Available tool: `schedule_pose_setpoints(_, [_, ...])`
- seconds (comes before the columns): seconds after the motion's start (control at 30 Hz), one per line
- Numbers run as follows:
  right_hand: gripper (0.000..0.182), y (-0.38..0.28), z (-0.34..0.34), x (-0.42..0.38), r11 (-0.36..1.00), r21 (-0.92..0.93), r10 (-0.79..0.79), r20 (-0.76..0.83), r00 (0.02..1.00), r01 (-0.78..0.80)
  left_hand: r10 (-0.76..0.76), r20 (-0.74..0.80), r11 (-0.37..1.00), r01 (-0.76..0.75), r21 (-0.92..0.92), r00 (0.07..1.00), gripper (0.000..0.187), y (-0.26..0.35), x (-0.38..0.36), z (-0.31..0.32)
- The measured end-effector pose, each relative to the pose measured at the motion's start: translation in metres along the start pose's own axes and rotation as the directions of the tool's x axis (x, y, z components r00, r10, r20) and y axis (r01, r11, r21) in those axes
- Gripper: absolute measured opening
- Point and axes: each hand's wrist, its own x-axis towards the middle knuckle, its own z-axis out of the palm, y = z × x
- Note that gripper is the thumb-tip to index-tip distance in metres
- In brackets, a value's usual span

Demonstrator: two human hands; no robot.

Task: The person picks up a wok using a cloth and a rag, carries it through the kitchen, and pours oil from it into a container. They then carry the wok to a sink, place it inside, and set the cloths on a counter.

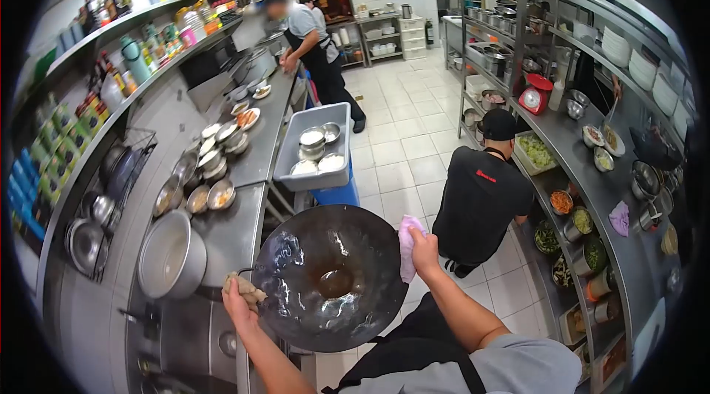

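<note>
A large dark wok (307,246) is held up in front of me, with a little brownish liquid pooled at its bottom. My left hand (238,305) grips its left side through a tan cloth (250,292), where a small loop handle shows. On the opposite side my right hand (424,248) is closed round a pink cloth (407,246) against the rim. Below and left of the wok is a metal sink (188,327). A big metal pot (174,255) stands beside it on the steel counter (225,235).
A grey tub (292,164) with metal bowls sits just beyond the wok. One person in black (481,205) bends at the right shelves; another (307,39) stands at the far left counter. Stacked bowls (211,157) line that counter. A red scale (534,94) stands on the right worktop.
</note>
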Motion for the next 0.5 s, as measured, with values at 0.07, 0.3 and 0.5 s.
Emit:
schedule_pose_setpoints(0.07, [0.044, 0.003, 0.019, 0.044, 0.999, 0.049, -0.012, -0.044, 0.999, 0.014, 0.032, 0.071, 0.999, -0.03, -0.036, 0.997, 0.027, -0.002, 0.041, 0.057])
schedule_pose_setpoints(0.3, [0.045, -0.006, 0.063, 0.23, 0.995, -0.018, -0.099, -0.149, 0.984, 0.097, 0.017, 0.076, 1.0, -0.018, 0.011, 0.997, 0.028, -0.043, 0.172, 0.229])
schedule_pose_setpoints(0.5, [0.035, -0.019, 0.098, 0.377, 0.996, -0.037, -0.086, -0.095, 0.992, 0.083, 0.03, 0.113, 0.999, -0.031, 0.008, 0.993, 0.031, -0.061, 0.273, 0.346])
